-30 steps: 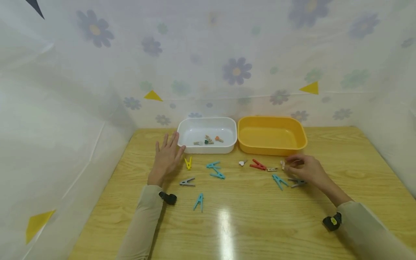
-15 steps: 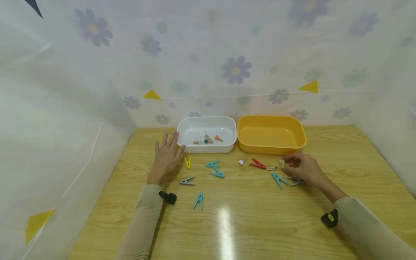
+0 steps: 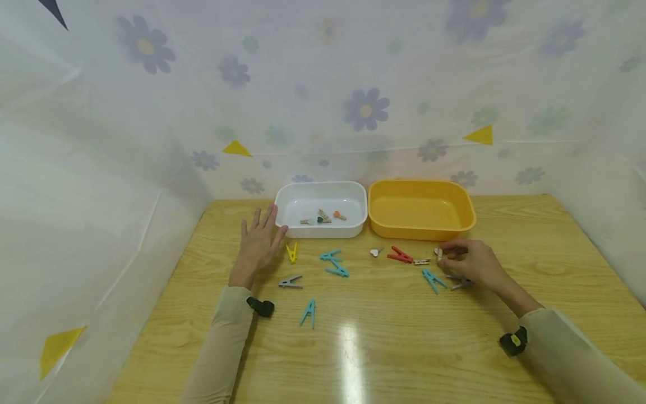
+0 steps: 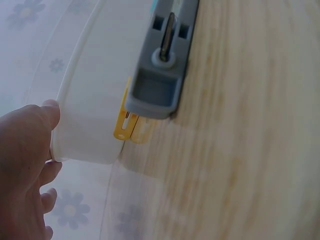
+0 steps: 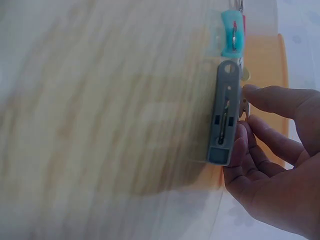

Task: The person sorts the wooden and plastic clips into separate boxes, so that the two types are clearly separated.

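My right hand (image 3: 478, 262) pinches a small wooden clothespin (image 3: 439, 254) with a pale ornament, in front of the yellow tub's right end. In the right wrist view, thumb and forefinger meet at this clothespin (image 5: 244, 107), partly hidden behind a grey plastic clothespin (image 5: 223, 115). My left hand (image 3: 256, 247), fingers spread, rests against the left end of the white tub (image 3: 323, 232). The left wrist view has its thumb (image 4: 51, 114) at the tub's rim. Several small wooden clothespins, one with an orange ornament (image 3: 337, 215), lie inside the white tub.
The yellow tub (image 3: 421, 231) adjoins the white one. Along the table lie a yellow clothespin (image 3: 292, 253), a red one (image 3: 400, 255), several blue ones (image 3: 309, 312), a grey one (image 3: 290, 281), a heart clothespin (image 3: 375, 252) and a plain wooden one (image 3: 421, 261). A flowered sheet (image 3: 303, 84) hangs behind.
My right hand has shifted very slightly left, its fingertips staying at the small wooden clothespin. The left hand keeps its place at the white tub.
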Motion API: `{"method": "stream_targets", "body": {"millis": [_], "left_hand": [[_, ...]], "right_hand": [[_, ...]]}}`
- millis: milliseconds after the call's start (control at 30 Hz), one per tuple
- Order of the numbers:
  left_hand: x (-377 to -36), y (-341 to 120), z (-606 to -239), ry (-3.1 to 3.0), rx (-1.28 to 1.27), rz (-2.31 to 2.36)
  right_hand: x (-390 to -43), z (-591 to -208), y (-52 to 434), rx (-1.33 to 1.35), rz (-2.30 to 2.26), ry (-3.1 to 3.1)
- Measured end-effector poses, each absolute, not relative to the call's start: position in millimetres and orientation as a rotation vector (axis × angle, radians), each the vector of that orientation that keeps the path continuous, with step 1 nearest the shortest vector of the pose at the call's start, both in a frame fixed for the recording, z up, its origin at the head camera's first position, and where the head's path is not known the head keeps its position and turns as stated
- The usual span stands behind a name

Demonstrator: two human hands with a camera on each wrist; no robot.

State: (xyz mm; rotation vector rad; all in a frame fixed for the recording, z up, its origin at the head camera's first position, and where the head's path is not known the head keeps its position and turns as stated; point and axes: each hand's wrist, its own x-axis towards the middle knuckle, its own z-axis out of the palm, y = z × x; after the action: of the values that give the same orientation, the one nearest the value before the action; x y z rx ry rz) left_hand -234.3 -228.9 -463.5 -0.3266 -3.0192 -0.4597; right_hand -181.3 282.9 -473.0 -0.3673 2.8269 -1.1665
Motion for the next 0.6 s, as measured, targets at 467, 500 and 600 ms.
{"method": "stream_targets", "body": {"millis": [467, 500, 600], "left_hand": [[-236, -229, -466, -3.006, -0.318, -0.433], [-236, -229, -466, -3.006, -0.320, -0.428], [-236, -229, -466, -3.007, -0.326, -0.435]], "right_hand": [[-167, -451, 270, -0.465, -1.234, 2.893], [-166, -450, 269, -0.466, -1.241, 2.897], [-164, -447, 266, -0.473, -1.267, 2.911]]}}
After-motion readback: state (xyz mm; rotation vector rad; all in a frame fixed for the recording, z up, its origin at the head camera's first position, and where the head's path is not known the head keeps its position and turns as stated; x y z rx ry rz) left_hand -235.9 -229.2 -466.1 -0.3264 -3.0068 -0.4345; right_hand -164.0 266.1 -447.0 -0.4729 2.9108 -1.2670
